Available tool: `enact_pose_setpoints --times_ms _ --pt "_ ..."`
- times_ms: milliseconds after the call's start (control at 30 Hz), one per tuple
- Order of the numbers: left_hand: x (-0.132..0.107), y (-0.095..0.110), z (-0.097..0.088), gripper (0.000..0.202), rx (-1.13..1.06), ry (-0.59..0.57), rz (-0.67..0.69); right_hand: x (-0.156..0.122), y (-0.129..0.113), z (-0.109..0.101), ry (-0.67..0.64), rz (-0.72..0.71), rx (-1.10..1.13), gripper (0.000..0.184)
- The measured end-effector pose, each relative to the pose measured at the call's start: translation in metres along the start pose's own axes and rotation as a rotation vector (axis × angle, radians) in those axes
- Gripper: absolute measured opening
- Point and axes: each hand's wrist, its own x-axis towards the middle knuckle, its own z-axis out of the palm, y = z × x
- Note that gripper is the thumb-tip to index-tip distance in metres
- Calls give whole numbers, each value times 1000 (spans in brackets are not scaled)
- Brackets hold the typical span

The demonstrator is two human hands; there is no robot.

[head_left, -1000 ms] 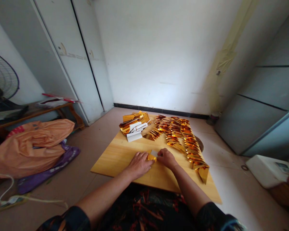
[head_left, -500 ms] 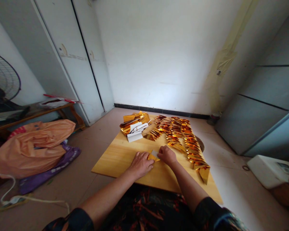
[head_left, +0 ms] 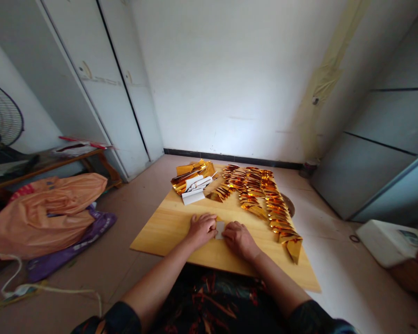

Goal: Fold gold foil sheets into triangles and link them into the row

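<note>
Between my hands, on the wooden board (head_left: 174, 232), lies a small piece of gold foil paper (head_left: 220, 230), its pale grey side facing up and a bit of gold showing at its far edge. My left hand (head_left: 202, 229) is closed on its left side, the fingers curled at the paper's edge. On the right side my right hand (head_left: 239, 237) presses down with bent fingers. Rows of folded gold foil pieces (head_left: 277, 211) stand on the right of the board. Loose gold and white sheets (head_left: 195, 185) are piled at its far left.
An orange bag (head_left: 45, 208) and a purple bag (head_left: 69, 246) lie on the floor at left, near a cable (head_left: 66, 288). A fan (head_left: 3, 111) stands beyond them. A white box (head_left: 390, 243) sits at right, below a grey cabinet (head_left: 376, 153).
The paper between my hands has been turned or folded, so that its grey side now shows more than its gold. My right hand has moved lower and flatter; my left has curled in.
</note>
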Motion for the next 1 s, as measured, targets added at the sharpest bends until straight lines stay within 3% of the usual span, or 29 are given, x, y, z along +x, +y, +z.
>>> enact_pose_setpoints --times_ms 133,233,567,833,1000 --pt "3 -14 -9 1 -39 -137 98 -3 7 4 17 -57 142 13" --pt "4 -19 -13 6 -40 -177 123 -2 10 5 9 -42 191 24" --pt "4 -21 -10 7 -41 -194 121 12 12 12 31 -60 205 10" --pt "3 -24 -9 16 -23 -192 155 20 7 5 -16 -190 432 16" --pt "2 -21 -12 15 -33 -199 142 20 12 12 75 -161 500 21"
